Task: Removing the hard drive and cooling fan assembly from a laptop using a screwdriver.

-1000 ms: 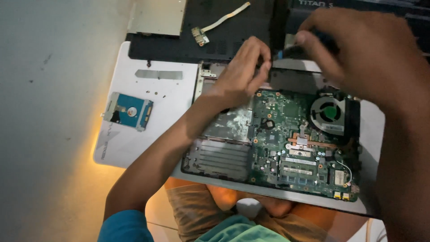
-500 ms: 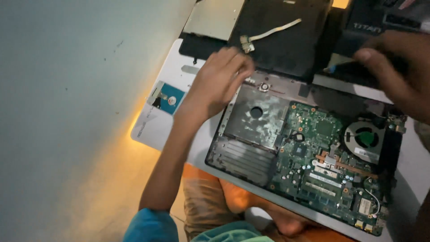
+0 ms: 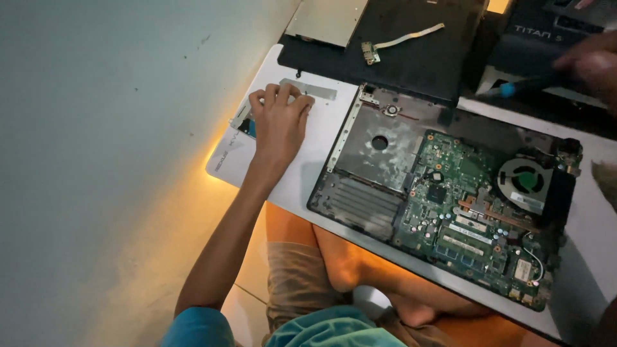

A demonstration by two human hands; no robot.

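Opened laptop (image 3: 450, 193): lies across the lap, circuit board and fan (image 3: 524, 180) bare, at 3 o'clock of the left hand. Left hand (image 3: 279, 122): palm down on the white panel (image 3: 308, 167), fingers curled over a small drive, blue part only showing; grip uncertain. Right hand (image 3: 591, 64), 1 o'clock, far: fingers closed around a blue-handled screwdriver (image 3: 520, 85). Step judged: parts being set aside or collected during dismantling.

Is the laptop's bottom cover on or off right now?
Off. The laptop base lies opened up, with green circuit board and cooling fan fully bare.
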